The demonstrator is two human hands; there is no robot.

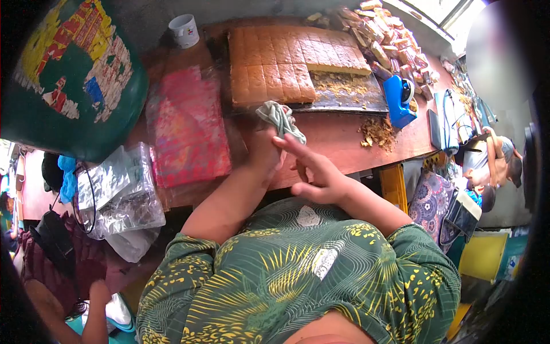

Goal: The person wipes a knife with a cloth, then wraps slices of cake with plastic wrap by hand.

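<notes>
A crumpled pale cloth (281, 119) is bunched in my left hand (269, 148), its fingers mostly hidden around it. My right hand (319, 179) is close beside it, with index finger stretched toward the cloth and thumb apart; nothing shows in its palm. Whether the fingertips touch the cloth or my left hand is unclear. Just beyond both hands lies a brown sheet cake (275, 51), scored into rectangular pieces, on a dark tray (349, 104). The tray's near right part is bare except for crumbs.
Loose crumbs (378, 134) lie by a blue tape dispenser (399, 103). Wrapped pieces (395, 46) are heaped at back right. A red-pink plastic sheet (192, 126), clear bags (120, 192), white mug (184, 31) and green drum (74, 86) are leftward. Other people sit at both sides.
</notes>
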